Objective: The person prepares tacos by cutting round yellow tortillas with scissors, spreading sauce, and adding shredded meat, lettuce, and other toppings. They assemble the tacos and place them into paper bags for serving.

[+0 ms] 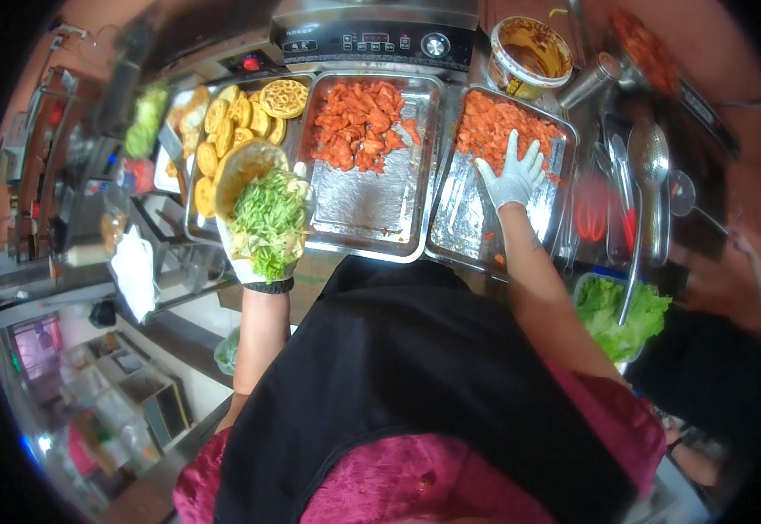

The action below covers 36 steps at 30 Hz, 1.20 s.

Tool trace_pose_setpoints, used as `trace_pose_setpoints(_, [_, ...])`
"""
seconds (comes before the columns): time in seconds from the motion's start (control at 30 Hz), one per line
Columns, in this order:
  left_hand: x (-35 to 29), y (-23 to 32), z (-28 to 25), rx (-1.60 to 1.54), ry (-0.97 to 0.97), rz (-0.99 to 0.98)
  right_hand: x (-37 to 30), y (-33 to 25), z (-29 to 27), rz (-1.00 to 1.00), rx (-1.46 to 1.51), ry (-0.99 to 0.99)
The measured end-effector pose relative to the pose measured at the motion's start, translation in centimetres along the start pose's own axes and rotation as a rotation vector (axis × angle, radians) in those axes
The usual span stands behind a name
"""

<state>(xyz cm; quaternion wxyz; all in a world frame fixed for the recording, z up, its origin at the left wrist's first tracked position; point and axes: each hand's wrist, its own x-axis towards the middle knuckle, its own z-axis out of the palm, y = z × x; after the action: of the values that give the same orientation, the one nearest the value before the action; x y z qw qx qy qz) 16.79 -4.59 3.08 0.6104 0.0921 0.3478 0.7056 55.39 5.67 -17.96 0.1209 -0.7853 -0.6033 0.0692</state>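
Note:
My left hand (239, 266), in a white glove with a dark band at the wrist, holds up an opened flatbread (245, 159). Shredded greens (268, 210) are heaped on the bread, with paler pieces among them. My right hand (515, 175), in a thin pale glove, has its fingers spread at the near edge of the red diced meat (494, 122). That meat lies in the far part of the right metal tray (463, 223); whether my fingertips touch it I cannot tell. Nothing shows in my right hand.
The middle tray (358, 210) has larger red meat chunks (358, 122). Round golden breads (239, 112) fill the left tray. A sauce-smeared tub (530, 54) and a cooker panel (376, 44) stand behind. Right are a slotted ladle (648, 153) and lettuce (620, 313); another person's hand (699, 463) shows lower right.

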Motion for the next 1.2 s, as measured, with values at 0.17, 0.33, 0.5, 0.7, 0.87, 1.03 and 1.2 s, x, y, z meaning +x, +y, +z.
trace_pose_setpoints(0.17, [2.9,1.2,-2.2,-0.25,-0.267,-0.101,1.2,-0.7,0.2,-0.042,0.015,0.061])
trace_pose_setpoints(0.33, [4.0,0.5,-1.9,0.002,0.001,0.023,2.5,-2.9,-1.1,-0.058,0.008,-0.003])
trace_pose_setpoints(0.5, [5.1,-0.5,-1.7,0.058,0.072,-0.022,4.1,-3.7,-1.7,-0.087,-0.082,0.01])
trace_pose_setpoints(0.7, [6.2,-1.1,-0.6,-0.075,0.047,-0.116,3.3,-1.5,-0.4,-0.234,0.032,0.062])
trace_pose_setpoints(0.87, [6.2,-1.5,-1.2,-0.087,0.051,-0.094,-1.2,-0.1,-1.4,-0.346,0.199,0.114])
trace_pose_setpoints(1.03, [6.4,-1.7,-1.9,-0.05,0.027,-0.126,-1.1,-1.4,-2.0,-0.281,0.014,0.036])
trace_pose_setpoints(1.2, [7.0,-2.5,-3.0,0.027,0.072,-0.125,0.6,-3.0,-0.1,-0.335,-0.004,0.088])
